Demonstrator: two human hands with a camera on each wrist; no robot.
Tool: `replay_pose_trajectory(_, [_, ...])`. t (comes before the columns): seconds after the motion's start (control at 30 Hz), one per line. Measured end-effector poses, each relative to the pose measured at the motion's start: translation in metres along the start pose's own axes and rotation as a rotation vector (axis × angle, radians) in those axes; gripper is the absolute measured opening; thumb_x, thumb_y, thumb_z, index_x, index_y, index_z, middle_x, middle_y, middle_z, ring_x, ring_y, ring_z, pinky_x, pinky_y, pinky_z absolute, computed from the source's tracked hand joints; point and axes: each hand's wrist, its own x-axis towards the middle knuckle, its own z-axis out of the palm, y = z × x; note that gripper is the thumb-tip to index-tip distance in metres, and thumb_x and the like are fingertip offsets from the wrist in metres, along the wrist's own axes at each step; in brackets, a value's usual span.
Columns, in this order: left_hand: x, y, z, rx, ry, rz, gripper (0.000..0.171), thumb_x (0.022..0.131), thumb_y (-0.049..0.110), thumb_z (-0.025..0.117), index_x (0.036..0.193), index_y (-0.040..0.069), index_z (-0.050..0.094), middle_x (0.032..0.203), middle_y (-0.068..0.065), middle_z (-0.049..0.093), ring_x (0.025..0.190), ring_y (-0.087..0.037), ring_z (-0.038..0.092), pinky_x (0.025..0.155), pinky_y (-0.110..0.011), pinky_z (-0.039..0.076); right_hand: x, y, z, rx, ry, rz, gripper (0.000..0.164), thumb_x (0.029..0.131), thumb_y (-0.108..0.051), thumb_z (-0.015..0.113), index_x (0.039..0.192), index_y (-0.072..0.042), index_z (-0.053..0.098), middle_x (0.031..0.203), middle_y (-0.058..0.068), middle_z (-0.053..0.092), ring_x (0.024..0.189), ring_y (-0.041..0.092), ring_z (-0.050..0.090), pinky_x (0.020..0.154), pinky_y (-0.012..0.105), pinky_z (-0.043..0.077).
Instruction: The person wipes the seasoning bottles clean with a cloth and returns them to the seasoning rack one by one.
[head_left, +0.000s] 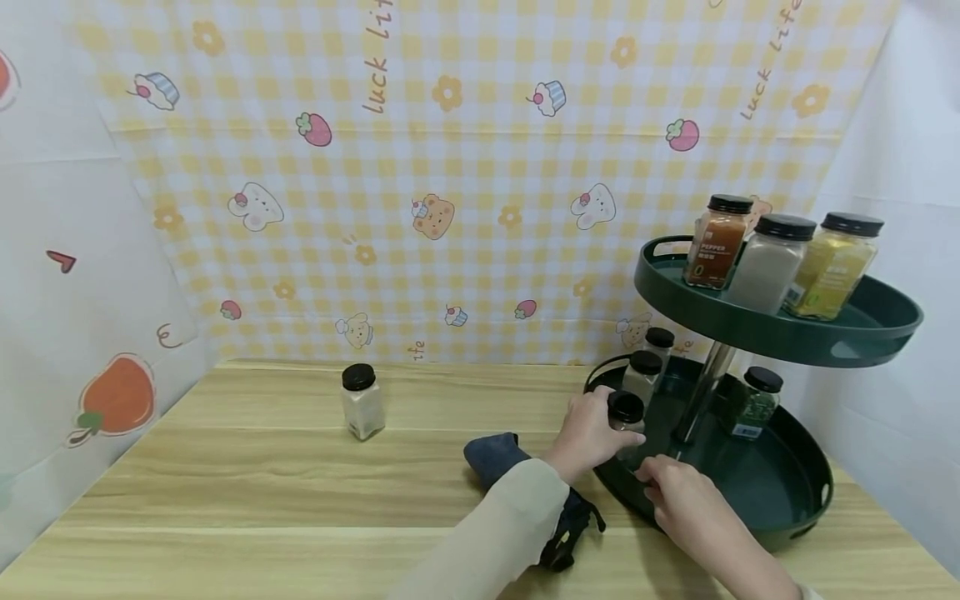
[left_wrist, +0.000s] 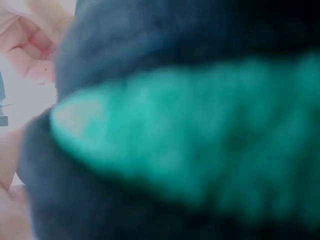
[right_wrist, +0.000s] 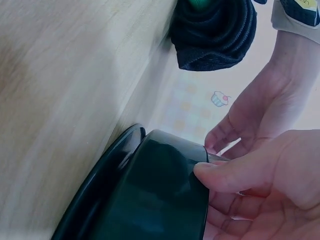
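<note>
My left hand [head_left: 592, 425] grips a spice jar [head_left: 626, 408] with a black lid, over the near-left part of the lower tier [head_left: 750, 492] of a dark green two-tier round rack. At that tier's front rim, my right hand [head_left: 675, 492] pinches the edge; in the right wrist view its thumb presses the outer wall [right_wrist: 170, 185] and its fingers are behind the rim. Two black-lidded jars, including a nearer one [head_left: 642, 375], stand just behind the held jar. A jar of green herbs [head_left: 753, 404] is across the post. Blurred dark cloth [left_wrist: 115, 45] and green material block most of the left wrist view.
On the upper tier [head_left: 780, 329] stand a pepper jar [head_left: 718, 243], a pale grey jar [head_left: 770, 264] and a yellow jar [head_left: 834, 267]. A jar of pale powder [head_left: 363, 408] stands alone at the table's left. A dark blue cloth bundle [head_left: 495, 458] is beside my left forearm.
</note>
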Motion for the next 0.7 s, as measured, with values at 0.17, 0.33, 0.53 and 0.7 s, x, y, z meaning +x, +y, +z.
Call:
replay_pose_trajectory(0.17, [-0.002,-0.003,-0.009,0.01,-0.026,0.01,0.071,0.076,0.036,0.076,0.135,0.015,0.043,0.122,-0.003,0.057,0.108,-0.017,0.054,0.085,-0.027,0.048,0.002,-0.001,0.0,0.001,0.004,-0.003,0.016,0.076,0.006,0.068,0.083,-0.008,0.064,0.082,0.003,0.063,0.075,0.02,0.063,0.065,0.035,0.052])
replay_pose_trajectory(0.33, [-0.008,-0.015,-0.032,-0.018,-0.057,0.038,0.069,0.081,0.033,0.072,0.139,0.017,0.039,0.134,-0.003,0.051,0.119,-0.02,0.051,0.093,-0.034,0.046,0.003,-0.001,-0.001,0.016,0.003,-0.004,0.016,0.077,0.006,0.067,0.083,-0.009,0.065,0.083,0.003,0.064,0.075,0.019,0.064,0.065,0.035,0.052])
replay_pose_trajectory(0.53, [-0.025,-0.047,-0.075,-0.042,-0.003,0.11,0.06,0.086,0.03,0.066,0.138,0.014,0.041,0.135,-0.007,0.051,0.124,-0.026,0.048,0.097,-0.043,0.042,0.002,0.0,-0.002,0.019,-0.01,0.008,0.016,0.077,0.006,0.067,0.083,-0.009,0.065,0.084,0.003,0.065,0.077,0.019,0.063,0.067,0.038,0.053])
replay_pose_trajectory(0.7, [-0.045,-0.07,-0.113,0.033,0.095,0.162,0.056,0.086,0.026,0.066,0.135,0.013,0.045,0.135,-0.008,0.049,0.125,-0.028,0.046,0.1,-0.045,0.039,0.004,-0.001,-0.002,0.008,-0.031,0.016,0.015,0.077,0.005,0.066,0.083,-0.009,0.064,0.084,0.004,0.065,0.075,0.016,0.061,0.068,0.038,0.053])
